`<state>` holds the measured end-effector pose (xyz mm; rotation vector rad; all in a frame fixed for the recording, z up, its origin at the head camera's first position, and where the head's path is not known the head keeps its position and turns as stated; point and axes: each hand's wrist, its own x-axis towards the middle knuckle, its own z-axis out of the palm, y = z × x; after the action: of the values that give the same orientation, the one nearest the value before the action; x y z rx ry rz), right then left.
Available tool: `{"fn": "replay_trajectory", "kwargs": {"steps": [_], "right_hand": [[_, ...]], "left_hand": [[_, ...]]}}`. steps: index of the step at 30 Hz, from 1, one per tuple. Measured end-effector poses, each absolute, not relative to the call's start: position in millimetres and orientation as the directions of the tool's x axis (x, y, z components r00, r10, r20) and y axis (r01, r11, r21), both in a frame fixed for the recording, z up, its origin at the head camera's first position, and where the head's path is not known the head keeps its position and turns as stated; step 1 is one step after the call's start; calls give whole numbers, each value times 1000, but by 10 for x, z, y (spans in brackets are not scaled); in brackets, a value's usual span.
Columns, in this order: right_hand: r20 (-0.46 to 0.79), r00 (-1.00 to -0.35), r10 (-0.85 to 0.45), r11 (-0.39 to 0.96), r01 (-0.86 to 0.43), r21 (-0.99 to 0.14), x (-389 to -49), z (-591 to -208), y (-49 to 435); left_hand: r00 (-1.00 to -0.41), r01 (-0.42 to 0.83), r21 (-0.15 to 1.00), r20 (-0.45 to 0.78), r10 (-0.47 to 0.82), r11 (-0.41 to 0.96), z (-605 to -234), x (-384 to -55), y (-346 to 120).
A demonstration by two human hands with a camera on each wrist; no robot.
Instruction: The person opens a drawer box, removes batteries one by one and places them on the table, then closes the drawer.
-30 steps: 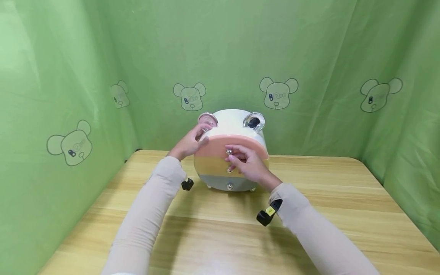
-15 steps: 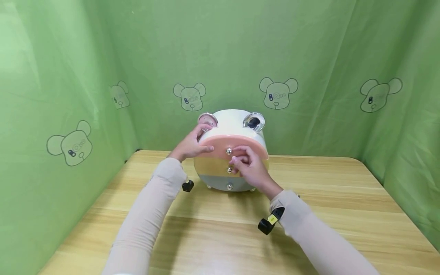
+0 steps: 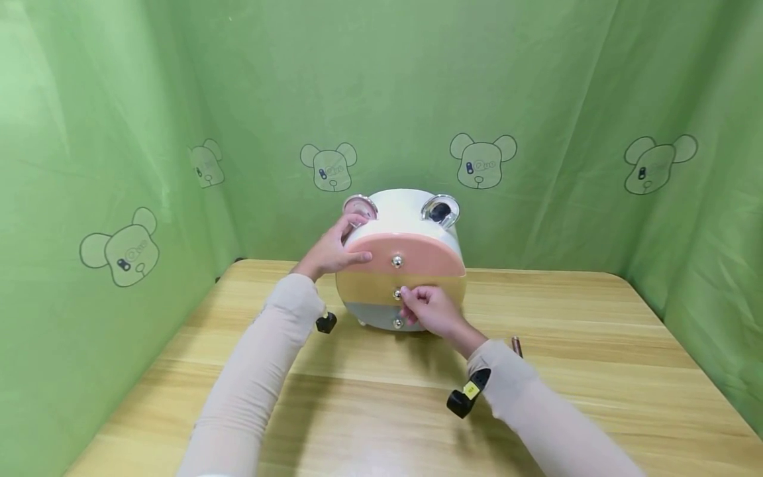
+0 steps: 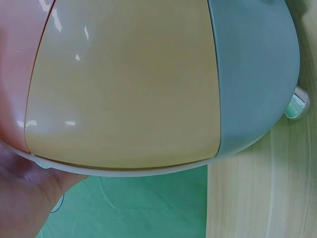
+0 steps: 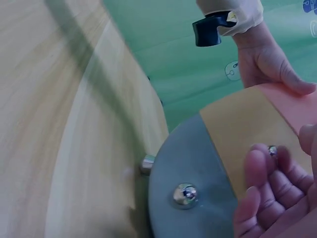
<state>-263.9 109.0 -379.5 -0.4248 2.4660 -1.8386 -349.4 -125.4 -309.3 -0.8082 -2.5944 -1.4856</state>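
A small rounded drawer box with a white shell stands on the table. Its front has a pink drawer, a yellow drawer and a grey-blue drawer, each with a silver knob; all three look closed. My left hand grips the box's upper left side, thumb across the pink front, fingers by the pink-faced ear. My right hand pinches the yellow drawer's knob, its other fingers curled below. The grey-blue drawer's knob sits under that hand.
The wooden table extends around the box, with green curtains behind and at both sides. A brown stick-like end shows past my right sleeve. Black wrist cameras hang under both wrists.
My right hand has left the pink drawer's knob and moved down to the yellow drawer's knob. My left thumb has stretched onto the pink front; the box stays in place.
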Motion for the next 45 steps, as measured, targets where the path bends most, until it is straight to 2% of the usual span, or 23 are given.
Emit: {"fn": "replay_trajectory", "kwargs": {"steps": [7,15,19,25,34,41,45], "right_hand": [[-12,-971,-238,306,-63,-950,-2633,-3867,1045],[-52,-976,-211,265,-6,-964,-2632,-3848,938],[-65,-987,-144,230,30,-973,-2635,-3856,878],[-79,-995,-66,146,68,-987,-2628,-3880,796],[-149,-987,-63,24,148,-989,-2606,-3869,758],[-278,-950,-139,-161,299,-941,-2552,-3842,754],[-298,-943,-148,-222,326,-919,-2605,-3860,747]], "left_hand": [[-870,451,781,277,407,433,-3100,-3479,-1243],[-883,442,754,268,386,486,-3088,-3471,-1240],[-882,451,733,276,383,509,-3083,-3459,-1246],[-868,486,677,304,392,552,-3054,-3429,-1240],[-825,564,557,352,442,610,-3009,-3398,-1229],[-844,534,574,320,429,621,-3057,-3368,-1217],[-850,524,588,318,421,615,-3019,-3375,-1215]]}}
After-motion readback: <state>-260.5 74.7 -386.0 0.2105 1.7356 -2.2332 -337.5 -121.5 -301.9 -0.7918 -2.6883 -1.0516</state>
